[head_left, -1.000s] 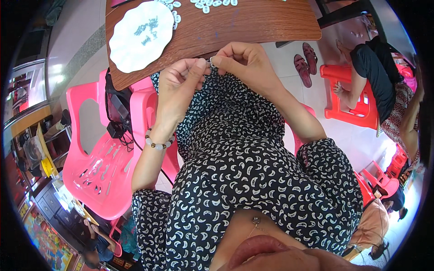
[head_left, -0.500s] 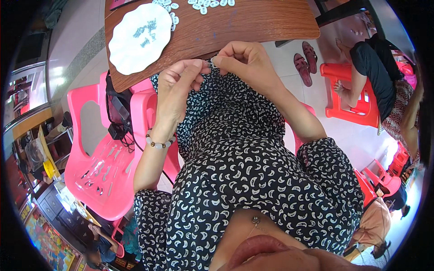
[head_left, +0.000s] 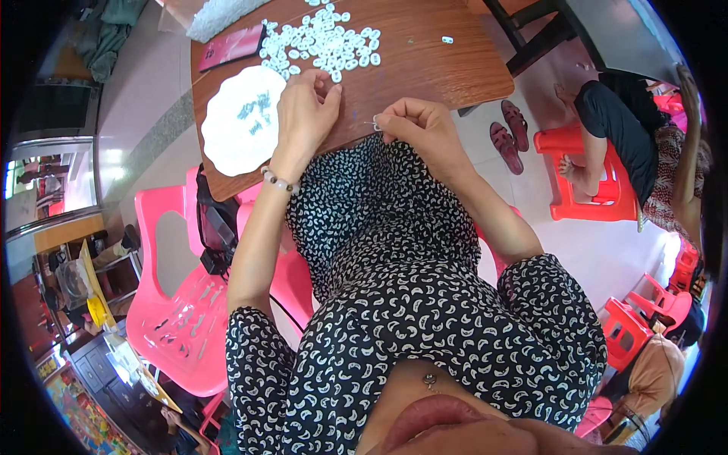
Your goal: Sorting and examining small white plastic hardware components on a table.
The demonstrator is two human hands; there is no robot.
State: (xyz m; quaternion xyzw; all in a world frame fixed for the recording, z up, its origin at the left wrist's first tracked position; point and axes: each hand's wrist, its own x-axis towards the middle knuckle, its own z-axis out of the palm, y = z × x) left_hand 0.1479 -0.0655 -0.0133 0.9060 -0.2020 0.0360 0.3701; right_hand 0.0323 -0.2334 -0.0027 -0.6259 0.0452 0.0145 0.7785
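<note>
My left hand (head_left: 309, 112) is over the wooden table (head_left: 425, 53), between the plate and the pile of small white oval pieces (head_left: 334, 45). Its fingers curl loosely, with the thumb apart; nothing shows in its grasp, though the undersides of the fingers are hidden. At the table's near edge, above my lap, my right hand (head_left: 421, 130) pinches a small pale loop-shaped piece (head_left: 377, 123) with a thin, wire-like end sticking out to the left. Its exact kind is too small to tell. A white scalloped plate (head_left: 224, 144) carries a scatter of tiny grey-green bits (head_left: 258, 112).
A pink flat case (head_left: 231, 50) and a white fluffy-looking bundle (head_left: 224, 17) lie at the table's far left. One white piece (head_left: 447, 39) sits alone at right. Pink chairs (head_left: 171, 326) stand left; a person sits by a red stool (head_left: 591, 193) and slippers (head_left: 504, 144) at right.
My left hand has left my right hand and moved up and forward, toward the white pieces. The right hand still pinches its small piece. The view has shifted, showing more of the table.
</note>
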